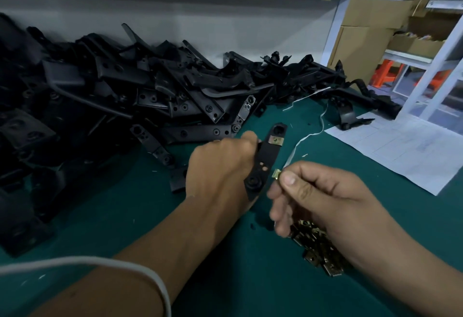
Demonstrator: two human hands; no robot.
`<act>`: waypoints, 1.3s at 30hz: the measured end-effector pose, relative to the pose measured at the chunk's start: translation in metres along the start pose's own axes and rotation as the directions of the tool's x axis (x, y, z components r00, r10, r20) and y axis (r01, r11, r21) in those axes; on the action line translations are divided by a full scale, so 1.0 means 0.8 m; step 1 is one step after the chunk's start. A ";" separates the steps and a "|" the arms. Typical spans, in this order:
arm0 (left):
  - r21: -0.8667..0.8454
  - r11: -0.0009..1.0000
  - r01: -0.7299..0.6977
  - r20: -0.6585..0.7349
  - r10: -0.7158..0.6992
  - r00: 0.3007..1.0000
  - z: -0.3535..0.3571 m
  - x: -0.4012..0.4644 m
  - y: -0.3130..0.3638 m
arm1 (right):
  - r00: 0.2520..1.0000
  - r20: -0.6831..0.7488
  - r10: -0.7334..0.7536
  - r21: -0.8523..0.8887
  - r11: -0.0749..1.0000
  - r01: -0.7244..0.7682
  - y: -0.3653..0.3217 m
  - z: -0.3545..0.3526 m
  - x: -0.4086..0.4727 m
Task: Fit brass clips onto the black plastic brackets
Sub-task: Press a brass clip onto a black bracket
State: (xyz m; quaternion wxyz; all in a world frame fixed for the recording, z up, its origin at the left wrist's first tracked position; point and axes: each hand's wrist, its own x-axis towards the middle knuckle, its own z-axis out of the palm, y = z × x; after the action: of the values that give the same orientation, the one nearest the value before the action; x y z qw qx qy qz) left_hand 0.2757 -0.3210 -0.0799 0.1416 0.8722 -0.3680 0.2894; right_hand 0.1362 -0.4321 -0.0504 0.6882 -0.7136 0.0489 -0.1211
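I am looking at a factory assembly bench: a green work mat (155,219) with a big heap of black plastic brackets (120,91) across the left of the frame, stacked cardboard boxes (370,31) and white shelving (426,76) upper right.

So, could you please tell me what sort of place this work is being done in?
Probably a factory assembly bench: a big heap of black brackets on a green mat, a pile of brass clips, and stacked cardboard boxes behind.
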 end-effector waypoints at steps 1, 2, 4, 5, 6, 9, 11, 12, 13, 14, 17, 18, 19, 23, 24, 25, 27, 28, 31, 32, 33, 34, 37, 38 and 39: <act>-0.002 1.000 -0.004 0.009 0.004 1.000 0.001 -0.001 0.002 | 1.000 0.008 0.013 0.012 1.000 -0.014 0.002 0.001 0.000; -0.003 1.000 0.001 0.018 -0.001 1.000 0.001 -0.001 0.003 | 1.000 0.014 0.025 0.026 0.999 -0.025 0.004 0.002 0.001; -0.012 1.000 0.016 0.017 -0.015 1.000 -0.002 -0.001 0.002 | 0.999 0.025 0.043 0.048 0.998 -0.044 0.004 0.001 0.002; -0.020 1.000 0.020 0.013 -0.019 1.000 -0.004 -0.001 0.002 | 0.998 0.028 0.048 0.054 0.997 -0.049 0.003 0.001 0.002; -0.028 0.999 0.017 0.010 -0.017 1.000 -0.005 -0.001 0.002 | 0.998 0.029 0.049 0.059 0.997 -0.051 0.002 0.000 0.002; -0.045 0.999 -0.002 0.019 0.003 1.000 -0.006 -0.001 0.005 | 0.999 0.025 0.047 0.071 0.996 -0.049 -0.001 0.000 0.002; -0.046 0.999 -0.004 0.024 0.005 1.000 -0.005 -0.001 0.006 | 0.999 0.016 0.045 0.061 0.997 -0.046 -0.002 0.000 0.002; -0.043 0.999 -0.003 0.026 0.004 1.000 -0.005 -0.001 0.006 | 0.999 0.013 0.043 0.045 0.998 -0.043 -0.002 0.000 0.002; -0.042 0.999 0.001 0.030 0.000 1.000 -0.005 -0.001 0.006 | 0.999 0.009 0.041 0.027 0.999 -0.041 -0.003 0.000 0.002; -0.045 0.999 0.004 0.034 -0.002 0.999 -0.004 -0.001 0.006 | 0.999 0.004 0.038 0.010 0.999 -0.038 -0.002 -0.001 0.001; -0.056 0.998 0.001 0.021 0.000 1.000 -0.004 -0.003 0.010 | 1.000 -0.004 0.030 -0.001 1.000 -0.030 -0.002 0.001 0.000; -0.047 0.999 -0.005 0.017 0.006 1.000 -0.004 -0.004 0.011 | 1.000 -0.003 0.029 0.003 1.000 -0.029 -0.002 0.002 0.000; -0.038 0.999 -0.010 0.019 0.010 1.000 -0.003 -0.004 0.011 | 1.000 -0.003 0.030 0.005 1.000 -0.030 -0.002 0.002 0.000; -0.032 0.999 -0.004 0.024 0.004 1.000 -0.001 -0.007 0.012 | 1.000 -0.011 0.023 0.019 1.000 -0.023 -0.004 0.004 -0.001; -0.028 1.000 0.000 0.027 0.001 1.000 -0.001 -0.007 0.013 | 1.000 -0.022 0.014 0.019 1.000 -0.014 -0.003 0.006 -0.002; -0.023 1.000 0.004 0.031 -0.003 1.000 -0.001 -0.007 0.014 | 0.999 -0.040 0.002 0.016 1.000 -0.001 -0.002 0.008 -0.003; -0.015 1.000 0.007 0.037 -0.007 0.999 -0.001 -0.006 0.014 | 0.996 -0.088 -0.022 0.011 1.000 0.023 0.000 0.012 -0.006; -0.009 1.000 0.006 0.037 -0.006 0.999 -0.001 -0.006 0.014 | 0.994 -0.110 -0.028 0.010 1.000 0.030 0.001 0.014 -0.007; -0.017 1.000 0.002 0.026 -0.002 1.000 -0.001 -0.006 0.015 | 0.987 -0.158 -0.035 0.029 0.999 0.040 0.002 0.017 -0.008; -0.028 1.000 0.002 0.020 -0.002 1.000 -0.002 -0.006 0.016 | 0.986 -0.165 -0.035 0.041 0.998 0.042 0.002 0.017 -0.008; -0.041 0.999 0.001 0.016 -0.001 1.000 -0.002 -0.005 0.016 | 0.985 -0.168 -0.035 0.047 0.998 0.044 0.002 0.018 -0.008; -0.051 0.999 -0.001 0.011 0.002 1.000 -0.002 -0.006 0.016 | 0.985 -0.168 -0.035 0.051 0.998 0.044 0.002 0.019 -0.008; -0.063 0.998 -0.001 -0.023 0.000 1.000 0.002 -0.007 0.015 | 0.985 -0.168 -0.029 0.064 0.997 0.040 0.003 0.018 -0.008; -0.063 0.998 0.015 -0.033 -0.017 0.999 0.004 -0.007 0.015 | 0.984 -0.173 -0.030 0.064 0.997 0.041 0.003 0.017 -0.008; -0.061 0.997 0.041 -0.042 -0.043 0.998 0.006 -0.007 0.014 | 0.983 -0.182 -0.031 0.062 0.997 0.043 0.003 0.015 -0.007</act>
State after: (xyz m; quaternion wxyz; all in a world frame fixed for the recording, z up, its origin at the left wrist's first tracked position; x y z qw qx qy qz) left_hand 0.2662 -0.3279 -0.0866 0.1817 0.8687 -0.3550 0.2939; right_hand 0.1336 -0.4195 -0.0537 0.7017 -0.6774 0.0938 -0.1999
